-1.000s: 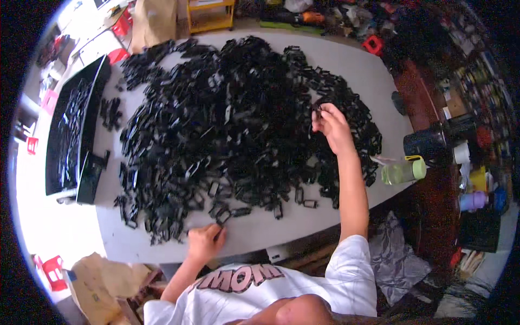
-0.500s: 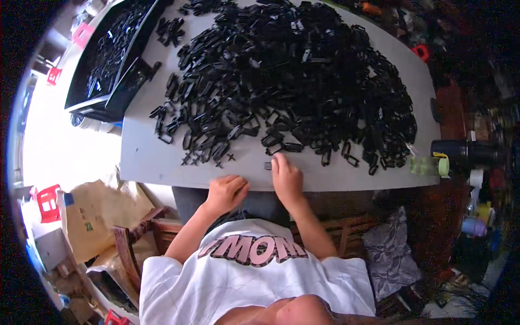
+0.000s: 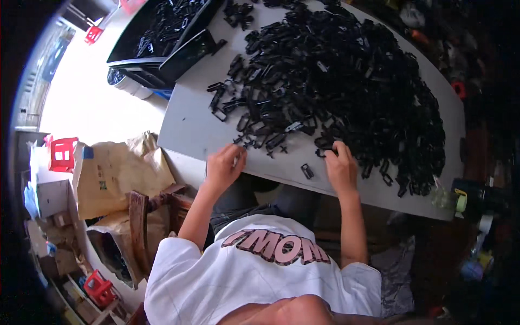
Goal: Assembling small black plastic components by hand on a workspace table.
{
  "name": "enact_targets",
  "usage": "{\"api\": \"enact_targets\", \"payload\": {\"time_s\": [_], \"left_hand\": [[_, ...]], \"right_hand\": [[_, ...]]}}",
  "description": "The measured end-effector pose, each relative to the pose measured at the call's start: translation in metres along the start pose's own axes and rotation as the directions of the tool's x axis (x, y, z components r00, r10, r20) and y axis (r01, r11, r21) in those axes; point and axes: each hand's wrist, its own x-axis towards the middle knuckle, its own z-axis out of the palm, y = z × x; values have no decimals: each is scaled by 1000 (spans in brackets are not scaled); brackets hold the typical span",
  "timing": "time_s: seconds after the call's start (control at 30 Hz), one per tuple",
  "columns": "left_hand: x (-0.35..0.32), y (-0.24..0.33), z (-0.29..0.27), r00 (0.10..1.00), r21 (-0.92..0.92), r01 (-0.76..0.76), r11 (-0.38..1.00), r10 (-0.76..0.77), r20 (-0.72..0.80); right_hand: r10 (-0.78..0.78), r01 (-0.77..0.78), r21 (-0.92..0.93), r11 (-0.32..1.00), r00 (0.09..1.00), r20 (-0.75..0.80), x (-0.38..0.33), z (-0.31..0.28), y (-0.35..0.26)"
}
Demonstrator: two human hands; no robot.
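Observation:
A wide heap of small black plastic pieces (image 3: pixel 346 81), many of them oblong frames, covers much of the grey table (image 3: pixel 189 116). My right hand (image 3: pixel 342 169) is at the heap's near edge, thumb and fingers closed on a black plastic frame (image 3: pixel 322 153). My left hand (image 3: pixel 223 167) is by the table's front edge with its fingers curled together. Its fingertips reach small black cross-shaped pieces (image 3: pixel 246 144); whether it pinches one is hidden. Between my hands one loose black oblong piece (image 3: pixel 307 171) lies apart from the heap. Another cross-shaped piece (image 3: pixel 283 149) rests nearby.
A large black bin (image 3: pixel 143 66) holding more black pieces stands at the far left beside the table. Brown paper sacking (image 3: pixel 122 176) and a wooden chair (image 3: pixel 139 227) are at my left. A pale green container (image 3: pixel 444 198) sits at the table's right end.
The view has swung, shifting the table rightward. My right hand has left the loose oblong piece and reached the heap's edge. My left hand has moved forward to the cross-shaped pieces.

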Motion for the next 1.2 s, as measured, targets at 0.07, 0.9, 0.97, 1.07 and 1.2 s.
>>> {"api": "enact_targets", "payload": {"time_s": [0.07, 0.9, 0.97, 1.07, 1.2], "left_hand": [[13, -9, -3, 985, -63, 164, 985, -166, -43], [88, -30, -11, 989, 47, 1, 999, 6, -145], [77, -11, -14, 979, -53, -3, 999, -8, -204], [45, 7, -1, 988, -379, 99, 920, -137, -73], [4, 15, 8, 955, -538, 245, 806, -105, 278]], "right_hand": [[-37, 36, -49, 998, 999, -18, 1, 0, -1], [327, -319, 188, 929, 945, -15, -41, -3, -44], [271, -261, 264, 929, 963, 0, -38, -3, -59], [188, -179, 243, 953, 982, -16, -35, -1, -67], [290, -287, 209, 935, 957, 19, -44, -4, -67]]}}
